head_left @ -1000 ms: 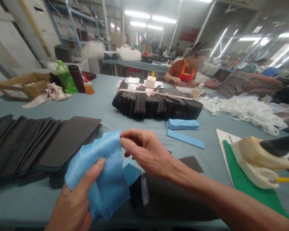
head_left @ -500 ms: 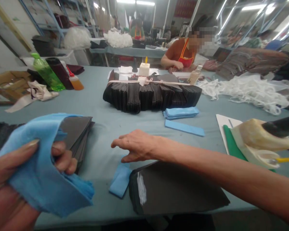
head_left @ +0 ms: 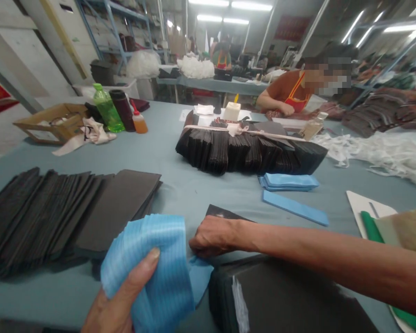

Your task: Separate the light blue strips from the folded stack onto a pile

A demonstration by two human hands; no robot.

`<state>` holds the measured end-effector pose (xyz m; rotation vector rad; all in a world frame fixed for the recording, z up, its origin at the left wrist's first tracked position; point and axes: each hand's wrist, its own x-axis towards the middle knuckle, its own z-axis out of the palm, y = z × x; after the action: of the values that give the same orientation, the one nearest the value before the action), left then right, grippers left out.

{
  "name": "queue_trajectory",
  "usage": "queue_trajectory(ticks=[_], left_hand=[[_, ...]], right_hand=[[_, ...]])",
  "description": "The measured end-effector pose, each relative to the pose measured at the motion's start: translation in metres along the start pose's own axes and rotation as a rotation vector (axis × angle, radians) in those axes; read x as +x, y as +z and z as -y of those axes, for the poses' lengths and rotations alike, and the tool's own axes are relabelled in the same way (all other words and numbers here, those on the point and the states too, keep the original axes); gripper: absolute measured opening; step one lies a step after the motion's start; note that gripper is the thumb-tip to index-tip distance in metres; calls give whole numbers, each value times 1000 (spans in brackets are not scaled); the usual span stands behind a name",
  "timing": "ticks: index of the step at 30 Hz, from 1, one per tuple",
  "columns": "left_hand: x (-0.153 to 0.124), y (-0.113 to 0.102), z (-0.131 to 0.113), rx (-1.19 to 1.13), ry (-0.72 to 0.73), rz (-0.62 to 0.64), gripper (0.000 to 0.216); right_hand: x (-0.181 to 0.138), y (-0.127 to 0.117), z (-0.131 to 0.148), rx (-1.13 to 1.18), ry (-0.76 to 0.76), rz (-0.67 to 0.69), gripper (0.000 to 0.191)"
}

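Note:
My left hand (head_left: 125, 296), thumb on top, is closed around a bent stack of blue fabric strips (head_left: 149, 259). Just right of it, my right hand (head_left: 213, 236) is curled into a fist at a dark grey panel (head_left: 223, 212), which shows above and below the hand. The fingertips are hidden. Another blue strip (head_left: 200, 275) lies below the fist, partly covered by the left hand's stack. Nearest me is a pile of dark panels (head_left: 294, 296) with a white patch at its left edge. A fanned row of dark panels (head_left: 100, 208) lies to the left.
A tied bundle of black pieces (head_left: 249, 150) stands mid-table, with folded blue strips (head_left: 291, 181) before it. Bottles (head_left: 107, 108) and a cardboard box (head_left: 52, 125) are at back left. White strips (head_left: 377, 152) heap at right. A co-worker (head_left: 287, 95) sits opposite.
My right hand has gone from spread fingers to a fist, and a dark panel now shows at it. My left hand's blue stack is closer to the right hand. The view has turned left.

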<state>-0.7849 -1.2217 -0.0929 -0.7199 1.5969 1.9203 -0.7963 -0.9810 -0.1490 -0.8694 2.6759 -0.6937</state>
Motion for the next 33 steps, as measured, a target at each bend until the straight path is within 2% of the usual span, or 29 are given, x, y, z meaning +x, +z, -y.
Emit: queue_trajectory(ticks=[2,4,7,9,11,13,15,18,20,25,28,30,33], left_hand=[[6,-2,5,-39,10,5,96],[8,-2,10,-69,-17,29,89],[4,0,16,-77,-34,115,81],[0,5,19,-94,7,132,77],[-4,12,22,-110,63,135,72],[-9,21,22,-123,146,141,67],[-14,33,21,-127,209,148,70],[-22,46,19,-145,224,180,71],[-26,50,19,-160,243,203,69],[-29,36,28,-104,242,203,64],[-30,27,33,-79,250,221,58],[-32,24,34,-84,263,247,59],[-34,19,34,-129,187,191,60]], right_hand=[[-4,2,10,-11,74,-86,44],[-8,-4,11,-38,155,-149,37],[-17,-33,-3,-89,299,-207,22],[-28,-59,-15,-122,398,-224,11],[-42,-79,-18,-178,522,-272,19],[-54,-88,-6,-174,613,-342,29],[-60,-85,19,28,621,-417,30],[-59,-69,62,619,555,-457,37],[-54,-58,83,852,542,-479,34],[-42,-44,101,976,543,-480,18],[-40,-42,104,1095,509,-409,23],[-39,-41,107,1185,476,-373,34],[-36,-38,112,1231,443,-386,42]])
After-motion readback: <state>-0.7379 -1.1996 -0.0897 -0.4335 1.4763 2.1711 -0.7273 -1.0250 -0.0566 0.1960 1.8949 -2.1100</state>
